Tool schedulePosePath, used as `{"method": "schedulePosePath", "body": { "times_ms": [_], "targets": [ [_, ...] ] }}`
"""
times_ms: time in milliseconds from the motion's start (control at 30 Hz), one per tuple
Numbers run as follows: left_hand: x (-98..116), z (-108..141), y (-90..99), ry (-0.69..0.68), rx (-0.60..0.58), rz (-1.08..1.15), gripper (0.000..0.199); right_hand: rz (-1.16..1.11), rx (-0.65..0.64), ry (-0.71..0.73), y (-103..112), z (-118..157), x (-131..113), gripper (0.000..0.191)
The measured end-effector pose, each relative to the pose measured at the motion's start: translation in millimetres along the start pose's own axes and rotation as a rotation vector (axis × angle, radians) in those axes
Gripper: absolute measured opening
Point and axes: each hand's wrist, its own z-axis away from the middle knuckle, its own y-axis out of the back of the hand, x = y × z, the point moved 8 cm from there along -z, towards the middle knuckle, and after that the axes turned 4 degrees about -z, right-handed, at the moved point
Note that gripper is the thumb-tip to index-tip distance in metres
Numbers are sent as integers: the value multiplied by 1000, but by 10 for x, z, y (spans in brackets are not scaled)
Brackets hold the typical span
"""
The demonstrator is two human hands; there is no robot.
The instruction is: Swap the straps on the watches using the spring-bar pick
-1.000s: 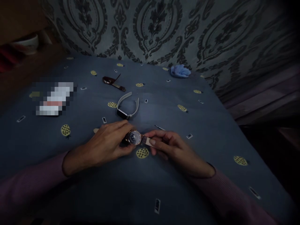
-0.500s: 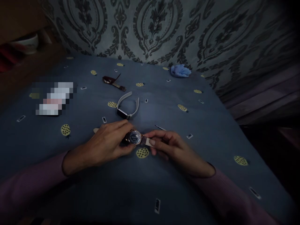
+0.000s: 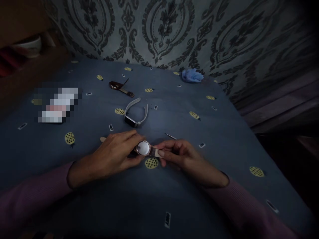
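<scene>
Between my two hands is a wristwatch [image 3: 143, 148] with a rose-gold rim, its shiny round back facing up and catching the light. My left hand [image 3: 113, 151] is closed around the case and one strap, whose pale end shows past the back of the hand. With thumb and fingers, my right hand [image 3: 180, 156] pinches the other strap, pale on its upturned side. A thin pointed metal tool [image 3: 170, 136] sticks out just beyond my right hand; its rear part is hidden. Just past my left hand lies a smartwatch [image 3: 131, 120] with a light band.
Farther back lie a brown-strapped watch [image 3: 119, 88] and a crumpled blue cloth [image 3: 192, 75] near the wall. A pixelated flat object [image 3: 59, 105] is at the left. The blue tablecloth [image 3: 224, 139] has a pineapple print. A bowl [image 3: 31, 46] stands on a shelf at the upper left.
The watch back has tilted slightly, so its engraved face is now washed out by a bright reflection. Both hands keep nearly the same place and grip.
</scene>
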Motion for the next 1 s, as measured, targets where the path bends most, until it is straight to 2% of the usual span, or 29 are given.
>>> {"method": "schedulePosePath", "body": {
  "times_ms": [200, 533, 1000],
  "targets": [
    [-21, 7, -16, 3, -4, 64, 20, 5, -6, 6, -20, -7, -27, 28],
    [-94, 0, -92, 129, -131, 212, 19, 4, -19, 11, -31, -10, -16, 25],
    [-105, -19, -98, 141, -140, 335, 21, 18, 18, 25, -30, 0, -24, 24]
  ]
}}
